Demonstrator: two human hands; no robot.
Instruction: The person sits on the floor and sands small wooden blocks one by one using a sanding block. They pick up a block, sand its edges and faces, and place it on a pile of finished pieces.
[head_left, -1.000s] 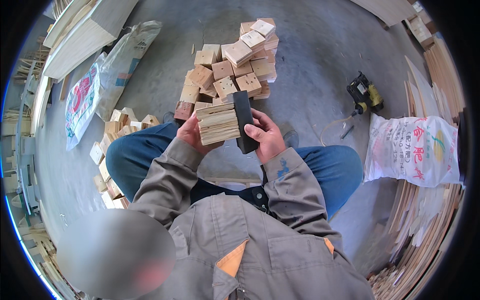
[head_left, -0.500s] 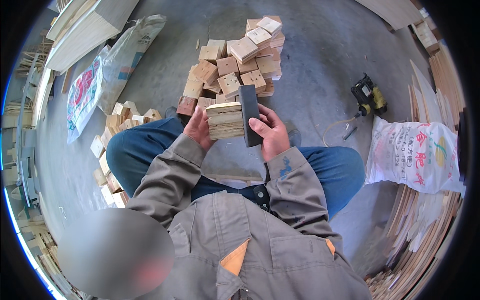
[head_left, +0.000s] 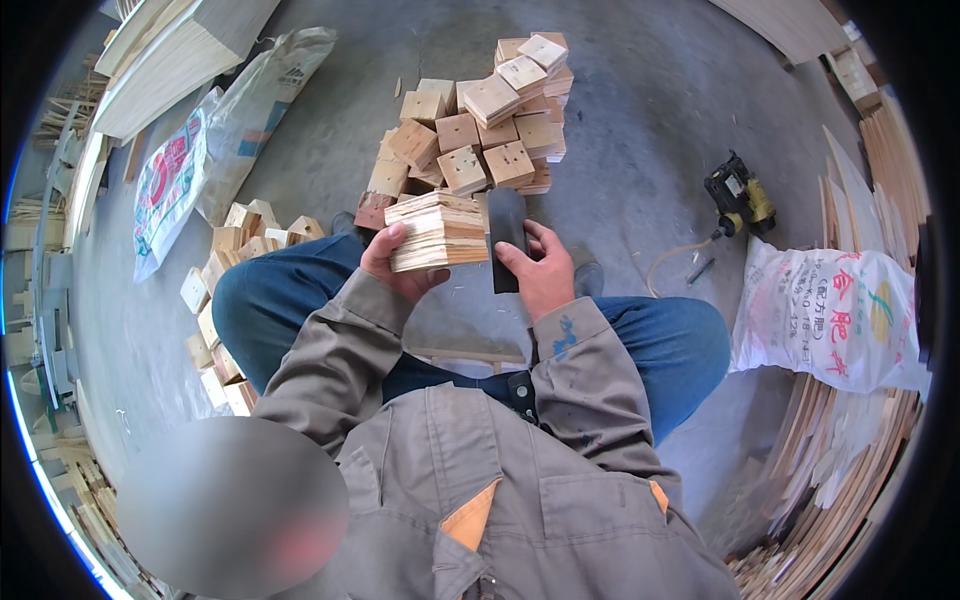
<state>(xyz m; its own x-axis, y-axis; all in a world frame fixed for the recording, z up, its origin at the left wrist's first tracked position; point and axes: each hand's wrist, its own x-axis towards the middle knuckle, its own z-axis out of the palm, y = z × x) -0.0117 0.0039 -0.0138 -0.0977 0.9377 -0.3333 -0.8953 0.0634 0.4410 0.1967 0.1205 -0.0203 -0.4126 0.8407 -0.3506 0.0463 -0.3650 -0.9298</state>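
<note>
My left hand (head_left: 388,264) grips a plywood block (head_left: 438,232) by its left end and underside, with the layered edges facing up toward me. In my right hand (head_left: 546,270) is a black rectangular sanding block (head_left: 508,240), held upright between thumb and fingers. Its face is close beside the plywood block's right end; whether the two touch I cannot tell. Just beyond my hands rises a heap of similar square wooden blocks (head_left: 458,132), several with small dark holes. More blocks (head_left: 222,268) lie beside my left knee.
A black and yellow nail gun (head_left: 738,195) with a hose lies on the floor at the right. Nearer, a white printed sack (head_left: 830,315) rests against stacked wood strips (head_left: 850,440). Plastic sacks (head_left: 265,110) and large boards (head_left: 180,65) are at the far left.
The plywood block has shifted left and tilted, showing more of its layered side. The sanding block has lowered slightly in my right hand, and my left thumb now presses on the plywood.
</note>
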